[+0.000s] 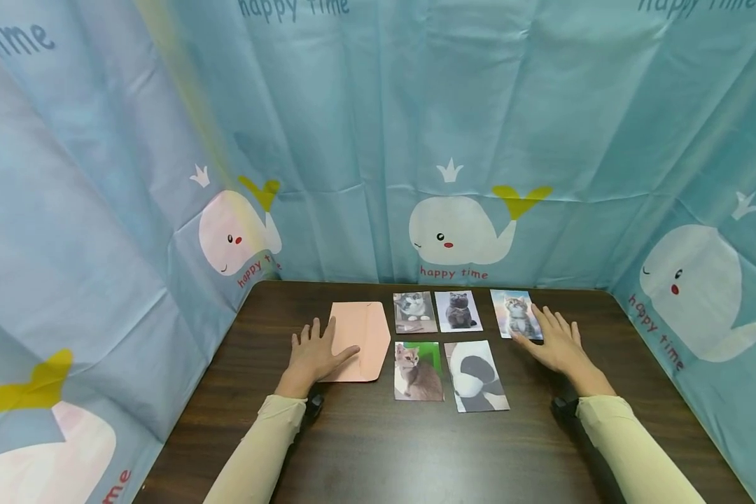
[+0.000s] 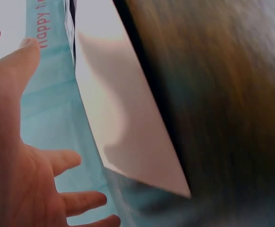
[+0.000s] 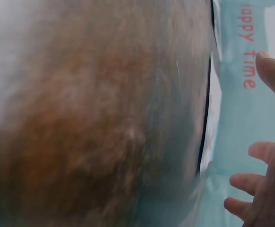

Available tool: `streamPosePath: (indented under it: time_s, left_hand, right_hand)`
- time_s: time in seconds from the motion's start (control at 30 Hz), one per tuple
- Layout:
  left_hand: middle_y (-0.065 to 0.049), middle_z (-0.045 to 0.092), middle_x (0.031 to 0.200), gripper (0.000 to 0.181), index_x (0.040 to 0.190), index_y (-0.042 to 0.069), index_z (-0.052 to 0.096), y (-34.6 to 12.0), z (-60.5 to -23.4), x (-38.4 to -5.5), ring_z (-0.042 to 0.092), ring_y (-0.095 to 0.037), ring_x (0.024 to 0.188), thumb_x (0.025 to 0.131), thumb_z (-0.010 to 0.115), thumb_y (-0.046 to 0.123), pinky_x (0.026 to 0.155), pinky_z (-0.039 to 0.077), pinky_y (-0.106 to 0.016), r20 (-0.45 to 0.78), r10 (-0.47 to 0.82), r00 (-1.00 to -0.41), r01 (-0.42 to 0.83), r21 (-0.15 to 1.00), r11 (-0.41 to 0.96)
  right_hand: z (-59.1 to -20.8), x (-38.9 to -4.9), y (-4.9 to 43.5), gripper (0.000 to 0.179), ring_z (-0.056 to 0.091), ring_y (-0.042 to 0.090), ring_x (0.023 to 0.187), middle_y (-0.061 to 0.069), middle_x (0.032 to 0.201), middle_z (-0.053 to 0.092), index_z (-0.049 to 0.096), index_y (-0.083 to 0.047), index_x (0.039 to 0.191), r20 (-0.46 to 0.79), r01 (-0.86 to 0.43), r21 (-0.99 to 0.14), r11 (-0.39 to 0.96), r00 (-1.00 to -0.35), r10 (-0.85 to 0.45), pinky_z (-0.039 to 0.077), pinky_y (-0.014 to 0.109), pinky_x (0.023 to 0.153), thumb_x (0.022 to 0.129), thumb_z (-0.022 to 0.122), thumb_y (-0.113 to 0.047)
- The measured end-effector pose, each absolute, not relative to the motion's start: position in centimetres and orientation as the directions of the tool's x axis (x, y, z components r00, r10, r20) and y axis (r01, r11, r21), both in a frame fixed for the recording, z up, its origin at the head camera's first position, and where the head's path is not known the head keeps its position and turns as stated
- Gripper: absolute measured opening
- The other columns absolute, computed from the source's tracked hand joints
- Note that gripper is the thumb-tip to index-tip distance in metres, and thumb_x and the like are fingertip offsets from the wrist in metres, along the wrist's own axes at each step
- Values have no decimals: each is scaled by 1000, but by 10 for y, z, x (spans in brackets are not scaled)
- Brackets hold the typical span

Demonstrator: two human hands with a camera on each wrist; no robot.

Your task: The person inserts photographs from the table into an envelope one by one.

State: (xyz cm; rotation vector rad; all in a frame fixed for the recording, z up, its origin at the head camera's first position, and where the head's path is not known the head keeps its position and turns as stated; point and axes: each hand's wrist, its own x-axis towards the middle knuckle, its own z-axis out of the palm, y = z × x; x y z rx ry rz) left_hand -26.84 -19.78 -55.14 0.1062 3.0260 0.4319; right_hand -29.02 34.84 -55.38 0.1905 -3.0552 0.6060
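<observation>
A peach envelope (image 1: 370,343) lies on the table's left part, its flap pointing right. My left hand (image 1: 311,358) is spread over the envelope's left edge, and its fingers (image 2: 83,203) are apart, gripping nothing. Beyond them the envelope (image 2: 123,104) fills the middle of the left wrist view. At the right, a tabby kitten photo card (image 1: 510,308) has its right edge beside my right hand (image 1: 559,346). That hand's fingers (image 3: 246,182) are spread and relaxed, with nothing held. Whether either hand touches the paper under it, I cannot tell.
Between the hands lie a grey-and-white cat card (image 1: 414,313), a dark grey cat card (image 1: 458,311), a brown cat card (image 1: 419,372) and a black-and-white cat card (image 1: 477,376). The dark wooden table (image 1: 416,455) meets a blue whale-print curtain (image 1: 340,231).
</observation>
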Motion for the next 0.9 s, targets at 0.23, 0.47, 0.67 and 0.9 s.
streamPosePath:
  time_s: [0.23, 0.47, 0.67, 0.9]
  left_hand:
    - [-37, 26, 169, 108, 171, 10, 29, -185, -549, -270, 29, -60, 153, 95, 52, 83, 120, 27, -73, -106, 49, -993, 20, 262, 965]
    - [-38, 35, 163, 107, 167, 6, 37, -173, -550, -268, 38, -58, 148, 94, 52, 84, 112, 42, -66, -92, 25, -995, 9, 173, 985]
    - [-37, 42, 154, 108, 166, 5, 39, -166, -552, -268, 42, -52, 142, 93, 55, 83, 110, 44, -61, -94, -14, -995, -26, 123, 992]
    - [-37, 39, 152, 106, 165, 5, 40, -159, -556, -269, 43, -50, 137, 92, 57, 81, 109, 43, -58, -109, -71, -992, -80, 82, 993]
  right_hand:
    - [-554, -307, 347, 101, 17, 63, 152, 39, 169, 19, 22, 0, 169, 17, -91, -390, 916, -996, -92, 7, 81, 117, 102, 58, -67]
    - [-561, -315, 349, 111, 25, 66, 140, 46, 158, 25, 25, 17, 161, -27, -29, -385, 922, -999, -43, 24, 81, 103, 101, 56, -72]
    - [-562, -316, 344, 109, 33, 64, 125, 46, 137, 35, 40, 24, 147, -24, 20, -387, 922, -1000, 11, 30, 75, 97, 98, 60, -71]
    - [-562, -318, 337, 101, 37, 61, 114, 42, 120, 36, 45, 25, 129, 11, 77, -422, 904, -996, 90, 35, 71, 95, 94, 70, -66]
